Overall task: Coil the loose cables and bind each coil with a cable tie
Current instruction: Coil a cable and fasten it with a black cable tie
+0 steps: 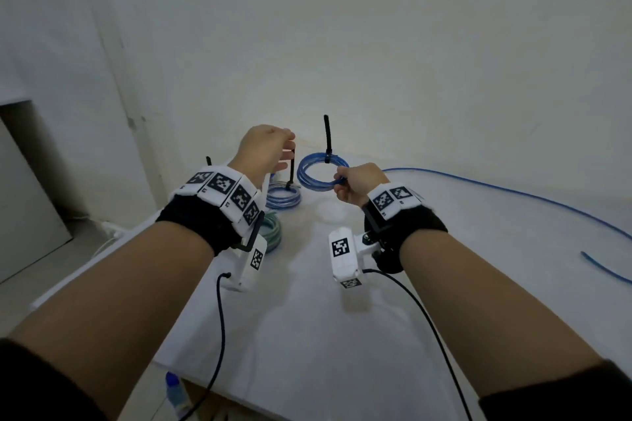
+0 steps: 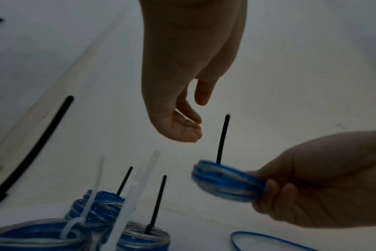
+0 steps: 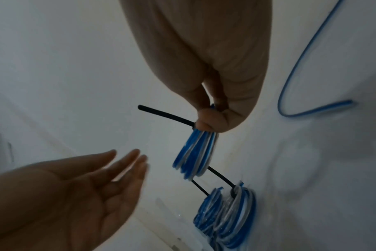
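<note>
While right hand (image 1: 355, 183) grips blue coil (image 1: 319, 171), left hand (image 3: 79, 185) slack; only left wrist shows white ties (image 2: 127, 202).

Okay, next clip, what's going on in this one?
A person is bundling blue cable. Their right hand holds up a blue coil already bound with a black cable tie, its tail pointing up. The left hand is open beside it, holding nothing. Several finished coils sit on the white table below, and a loose blue cable still lies uncoiled to the right.
</note>
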Motion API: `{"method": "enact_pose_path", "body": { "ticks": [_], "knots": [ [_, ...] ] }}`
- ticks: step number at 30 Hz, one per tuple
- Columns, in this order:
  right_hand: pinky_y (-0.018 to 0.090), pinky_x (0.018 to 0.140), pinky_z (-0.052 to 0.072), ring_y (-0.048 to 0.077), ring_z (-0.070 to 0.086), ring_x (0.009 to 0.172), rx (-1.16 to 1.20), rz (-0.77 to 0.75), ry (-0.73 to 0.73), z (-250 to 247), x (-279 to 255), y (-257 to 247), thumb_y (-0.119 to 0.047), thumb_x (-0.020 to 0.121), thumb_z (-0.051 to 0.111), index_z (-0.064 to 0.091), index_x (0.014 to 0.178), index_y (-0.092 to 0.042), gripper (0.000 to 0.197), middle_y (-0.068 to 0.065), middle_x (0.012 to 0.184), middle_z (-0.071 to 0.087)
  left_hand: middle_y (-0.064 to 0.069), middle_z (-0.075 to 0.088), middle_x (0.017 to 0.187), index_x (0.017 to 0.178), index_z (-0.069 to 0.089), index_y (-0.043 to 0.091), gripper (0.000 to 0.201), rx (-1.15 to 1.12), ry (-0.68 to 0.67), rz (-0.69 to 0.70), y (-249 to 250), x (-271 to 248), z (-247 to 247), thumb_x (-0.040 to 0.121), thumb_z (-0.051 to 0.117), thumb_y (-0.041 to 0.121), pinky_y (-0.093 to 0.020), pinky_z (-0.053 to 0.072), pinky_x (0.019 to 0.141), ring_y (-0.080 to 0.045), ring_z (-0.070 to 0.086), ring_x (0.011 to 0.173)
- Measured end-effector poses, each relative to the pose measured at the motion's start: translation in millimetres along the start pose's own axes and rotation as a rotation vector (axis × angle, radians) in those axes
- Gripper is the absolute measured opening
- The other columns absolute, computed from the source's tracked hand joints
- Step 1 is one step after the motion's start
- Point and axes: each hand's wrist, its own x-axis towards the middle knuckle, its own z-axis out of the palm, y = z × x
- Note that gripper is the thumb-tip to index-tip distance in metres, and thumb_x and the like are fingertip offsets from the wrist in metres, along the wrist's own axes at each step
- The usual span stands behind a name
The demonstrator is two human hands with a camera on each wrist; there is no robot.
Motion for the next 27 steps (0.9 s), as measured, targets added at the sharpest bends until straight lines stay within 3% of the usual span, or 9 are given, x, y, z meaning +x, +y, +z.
{"method": "enact_pose_path", "body": {
  "ticks": [3, 7, 11, 13, 15, 19, 22, 24, 27],
  "knots": [
    [0.02, 0.042, 0.045, 0.01, 0.05, 0.03, -0.097, 0.01, -0.022, 21.0, 26.0, 7.6, -0.009, 0.096, 0.049, 0.048, 0.067, -0.005, 0.029, 0.008, 0.055, 0.054, 0.0, 0.063, 0.08, 0.085, 0.061, 0.014, 0.015, 0.012, 0.049, 0.02, -2.3, 9.7, -15.5, 0.094, 0.05, 0.017, -0.021, 0.048, 0.06, -0.013, 0.059, 0.067],
    [0.018, 0.053, 0.05, 0.012, 0.059, 0.062, -0.118, -0.023, -0.091, 52.6, 48.9, 18.0, -0.01, 0.093, 0.052, 0.045, 0.073, -0.014, 0.022, 0.004, 0.078, 0.053, 0.002, 0.063, 0.077, 0.093, 0.063, 0.012, 0.014, 0.059, 0.091, 0.028, -4.2, 22.8, -28.7, 0.094, 0.049, 0.016, -0.019, 0.044, 0.055, -0.011, 0.056, 0.062],
    [0.022, 0.063, 0.055, 0.017, 0.059, 0.073, -0.202, -0.035, -0.124, 75.4, 62.8, 22.2, -0.007, 0.092, 0.054, 0.052, 0.089, -0.007, 0.003, 0.007, 0.085, 0.055, 0.001, 0.061, 0.075, 0.094, 0.061, 0.01, 0.013, 0.081, 0.096, 0.015, -7.9, 33.9, -35.2, 0.094, 0.049, 0.015, -0.017, 0.042, 0.052, -0.01, 0.053, 0.059],
    [0.028, 0.074, 0.058, 0.022, 0.061, 0.083, -0.264, -0.05, -0.116, 78.6, 68.8, 26.1, -0.007, 0.09, 0.056, 0.056, 0.109, -0.002, 0.02, 0.012, 0.097, 0.056, 0.001, 0.062, 0.075, 0.094, 0.061, 0.01, 0.013, 0.085, 0.09, 0.005, -9.3, 37.3, -36.2, 0.094, 0.049, 0.015, -0.015, 0.041, 0.049, -0.01, 0.053, 0.058],
    [0.029, 0.074, 0.058, 0.022, 0.062, 0.082, -0.295, -0.044, -0.127, 78.9, 70.8, 29.3, -0.007, 0.091, 0.055, 0.054, 0.117, 0.0, 0.027, 0.013, 0.101, 0.055, 0.001, 0.062, 0.076, 0.095, 0.062, 0.01, 0.013, 0.09, 0.082, -0.007, -11.2, 39.6, -34.9, 0.094, 0.05, 0.015, -0.013, 0.042, 0.045, -0.009, 0.054, 0.058],
    [0.031, 0.072, 0.059, 0.024, 0.065, 0.081, -0.338, -0.055, -0.105, 64.1, 61.7, 20.7, -0.011, 0.094, 0.048, 0.054, 0.116, 0.001, 0.025, 0.014, 0.099, 0.059, 0.0, 0.062, 0.075, 0.087, 0.061, 0.012, 0.013, 0.085, 0.053, -0.006, -10.2, 38.4, -23.1, 0.094, 0.05, 0.015, -0.017, 0.042, 0.05, -0.01, 0.054, 0.059],
    [0.047, 0.077, 0.058, 0.034, 0.069, 0.081, -0.417, -0.066, -0.02, 36.7, 51.7, 5.7, -0.014, 0.093, 0.05, 0.053, 0.109, 0.007, 0.026, 0.02, 0.088, 0.065, 0.0, 0.062, 0.075, 0.084, 0.061, 0.013, 0.015, 0.078, 0.022, 0.008, -3.3, 35.9, -3.6, 0.093, 0.05, 0.014, -0.019, 0.042, 0.054, -0.011, 0.055, 0.061],
    [0.053, 0.079, 0.056, 0.035, 0.07, 0.08, -0.594, -0.101, 0.029, 6.8, 46.9, -0.2, -0.018, 0.09, 0.055, 0.058, 0.107, 0.009, 0.032, 0.023, 0.091, 0.068, -0.001, 0.062, 0.077, 0.082, 0.059, 0.013, 0.014, 0.106, -0.025, 0.004, 2.3, 31.6, 17.5, 0.093, 0.051, 0.015, -0.02, 0.043, 0.056, -0.012, 0.055, 0.064],
    [0.042, 0.086, 0.054, 0.031, 0.066, 0.1, -0.954, -0.133, -0.037, -37.6, 33.4, 0.6, -0.018, 0.088, 0.061, 0.061, 0.117, -0.004, 0.032, 0.013, 0.109, 0.067, -0.002, 0.059, 0.081, 0.084, 0.057, 0.01, 0.012, 0.205, -0.131, -0.02, 7.9, 24.5, 52.1, 0.093, 0.051, 0.016, -0.023, 0.046, 0.064, -0.012, 0.055, 0.069]
  ]
}}
